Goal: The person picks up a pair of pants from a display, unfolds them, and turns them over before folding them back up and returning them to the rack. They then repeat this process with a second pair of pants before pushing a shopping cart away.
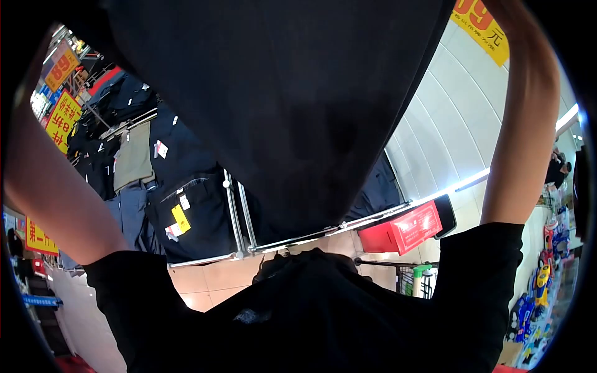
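Observation:
A large black garment (292, 105) hangs in front of me and fills the upper middle of the view. It narrows toward its lower end, over the rack; its top is cut off, so I cannot make out its kind. Both my arms are raised on either side of it. My left hand and my right hand lie beyond the frame's edge, so their hold on the cloth is hidden. Behind the garment, folded dark trousers (214, 214) with a yellow tag (180, 219) lie on the display rack, beside a folded olive-grey garment (133, 155).
A metal rack rail (231, 211) runs below the garment. A red box (404, 229) stands at the right, near a shopping cart (418, 280) with a green part. Yellow price signs (62, 121) are at the left. Colourful packaged goods (543, 280) line the far right.

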`<action>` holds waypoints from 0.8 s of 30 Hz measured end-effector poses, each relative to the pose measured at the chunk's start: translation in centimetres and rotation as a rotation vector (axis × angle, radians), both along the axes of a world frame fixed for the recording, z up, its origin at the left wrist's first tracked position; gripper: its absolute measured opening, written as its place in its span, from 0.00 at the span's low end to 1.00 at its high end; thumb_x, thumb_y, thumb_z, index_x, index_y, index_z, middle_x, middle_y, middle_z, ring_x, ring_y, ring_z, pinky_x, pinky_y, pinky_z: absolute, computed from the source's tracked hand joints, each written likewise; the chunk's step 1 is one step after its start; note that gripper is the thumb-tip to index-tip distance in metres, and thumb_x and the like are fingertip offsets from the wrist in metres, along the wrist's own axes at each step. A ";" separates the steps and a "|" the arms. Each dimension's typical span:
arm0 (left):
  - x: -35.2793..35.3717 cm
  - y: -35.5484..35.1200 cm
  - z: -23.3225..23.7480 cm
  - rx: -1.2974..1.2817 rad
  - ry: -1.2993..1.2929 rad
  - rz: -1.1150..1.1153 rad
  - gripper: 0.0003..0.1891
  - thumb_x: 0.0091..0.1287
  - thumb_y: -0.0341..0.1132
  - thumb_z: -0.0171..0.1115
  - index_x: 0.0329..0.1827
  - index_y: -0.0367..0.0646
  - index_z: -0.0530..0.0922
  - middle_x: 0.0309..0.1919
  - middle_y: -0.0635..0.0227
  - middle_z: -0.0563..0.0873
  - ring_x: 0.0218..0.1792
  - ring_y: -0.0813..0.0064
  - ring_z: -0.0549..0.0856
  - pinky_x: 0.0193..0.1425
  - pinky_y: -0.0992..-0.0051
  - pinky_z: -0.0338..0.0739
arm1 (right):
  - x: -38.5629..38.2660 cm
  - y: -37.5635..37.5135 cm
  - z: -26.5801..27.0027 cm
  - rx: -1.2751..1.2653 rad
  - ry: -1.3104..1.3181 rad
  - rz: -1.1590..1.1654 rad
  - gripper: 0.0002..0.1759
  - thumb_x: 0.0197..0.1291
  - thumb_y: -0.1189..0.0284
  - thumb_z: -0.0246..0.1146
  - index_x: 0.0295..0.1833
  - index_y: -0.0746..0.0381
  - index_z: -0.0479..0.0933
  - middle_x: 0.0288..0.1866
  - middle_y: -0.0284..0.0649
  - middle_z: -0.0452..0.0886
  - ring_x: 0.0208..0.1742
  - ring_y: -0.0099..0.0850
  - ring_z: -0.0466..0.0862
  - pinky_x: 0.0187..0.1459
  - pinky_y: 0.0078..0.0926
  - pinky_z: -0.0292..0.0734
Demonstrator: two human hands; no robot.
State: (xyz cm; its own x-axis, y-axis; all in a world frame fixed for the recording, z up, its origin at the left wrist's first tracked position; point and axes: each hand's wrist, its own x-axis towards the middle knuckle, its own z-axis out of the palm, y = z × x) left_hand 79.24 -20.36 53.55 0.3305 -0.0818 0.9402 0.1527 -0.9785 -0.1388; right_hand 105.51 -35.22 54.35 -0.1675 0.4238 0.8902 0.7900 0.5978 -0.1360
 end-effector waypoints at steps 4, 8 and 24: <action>0.6 0.5 0.0 -0.102 0.032 0.115 0.13 0.62 0.33 0.71 0.47 0.39 0.80 0.38 0.65 0.86 0.39 0.77 0.85 0.45 0.78 0.80 | -3.5 0.7 3.4 -0.430 0.417 -0.122 0.19 0.67 0.68 0.65 0.57 0.69 0.80 0.48 0.48 0.83 0.48 0.35 0.83 0.58 0.24 0.78; 1.4 0.7 0.4 -0.112 0.041 0.175 0.13 0.61 0.33 0.72 0.46 0.39 0.81 0.38 0.65 0.86 0.38 0.76 0.85 0.45 0.77 0.81 | -3.3 1.0 1.7 -0.176 0.443 -0.307 0.19 0.65 0.65 0.67 0.54 0.68 0.81 0.43 0.46 0.83 0.46 0.35 0.84 0.56 0.25 0.80; 3.9 -1.1 2.0 -0.159 0.101 0.391 0.13 0.56 0.34 0.76 0.43 0.39 0.86 0.37 0.63 0.89 0.37 0.74 0.87 0.45 0.75 0.82 | 6.2 0.7 0.4 -0.198 -0.486 -0.263 0.25 0.57 0.59 0.73 0.56 0.62 0.79 0.51 0.47 0.77 0.46 0.34 0.80 0.48 0.28 0.80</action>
State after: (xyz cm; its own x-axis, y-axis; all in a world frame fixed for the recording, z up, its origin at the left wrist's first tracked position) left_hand 83.13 -21.51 55.58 0.3991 0.2113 0.8922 0.5099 -0.8599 -0.0244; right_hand 111.67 -34.50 54.70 -0.4034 0.6568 0.6371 0.9081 0.3730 0.1904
